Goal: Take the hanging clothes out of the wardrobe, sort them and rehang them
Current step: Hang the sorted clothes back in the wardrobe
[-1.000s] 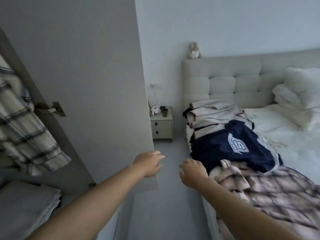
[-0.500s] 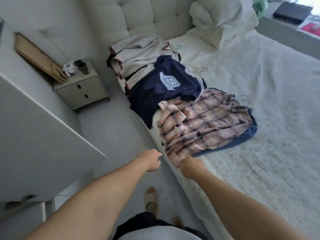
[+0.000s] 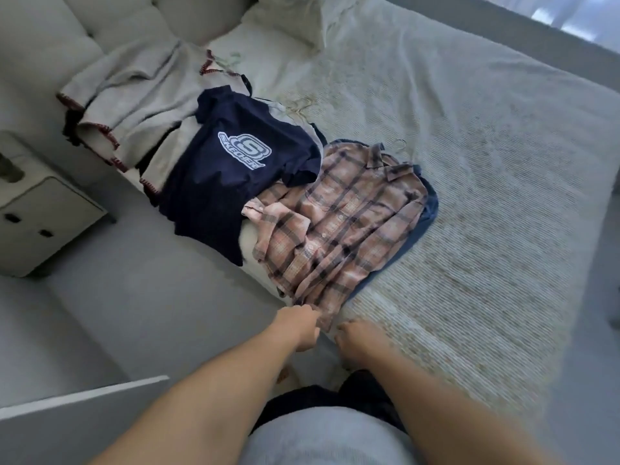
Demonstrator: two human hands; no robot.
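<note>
Pink plaid button-up shirt [image 3: 339, 226] hem at left hand [image 3: 297, 325], grip unclear from blur; right hand [image 3: 360, 340] curled, empty.

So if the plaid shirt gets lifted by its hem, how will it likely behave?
The plaid shirt is probably floppy: it lies creased, one sleeve bunched. It looks like thin fabric, so likely light. Lifted from the hem near the left hand, it may drag across the navy garment beneath.

Grey floor [image 3: 141, 297]; bed [image 3: 486, 196], tufted headboard [image 3: 110, 18]; pale nightstand [image 3: 43, 213] beside it.
</note>
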